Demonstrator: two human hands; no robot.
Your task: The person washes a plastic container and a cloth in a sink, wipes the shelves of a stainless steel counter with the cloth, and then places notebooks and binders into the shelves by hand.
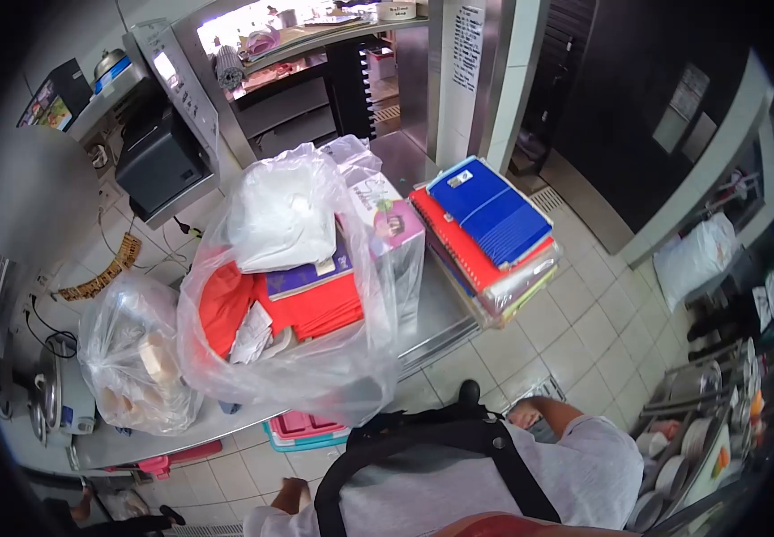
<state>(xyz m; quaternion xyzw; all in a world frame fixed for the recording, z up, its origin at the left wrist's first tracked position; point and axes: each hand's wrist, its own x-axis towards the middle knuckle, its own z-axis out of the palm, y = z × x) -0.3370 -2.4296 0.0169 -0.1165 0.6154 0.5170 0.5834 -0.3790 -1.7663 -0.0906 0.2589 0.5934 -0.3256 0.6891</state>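
My left hand (pixel 292 494) hangs low by my side, below the counter edge; its fingers are mostly hidden. My right hand (pixel 525 413) is in front of my body at the right, over the tiled floor, and small in view; I cannot make out its fingers. Nearest in front of me on the steel counter stands a large clear plastic bag (pixel 315 376), open at the top. Inside it are red cloth (pixel 329 304), a purple book (pixel 315 276) and a white plastic bag (pixel 284 215). Neither hand touches these.
A stack with a blue notebook (pixel 490 210) and red folder sits at the counter's right end, beside a printed box (pixel 391 219). A tied clear bag (pixel 141 367) stands left. Another person (pixel 38 192) is at far left. Shelves of dishes (pixel 696 438) stand right; a pink bin (pixel 306 428) sits below.
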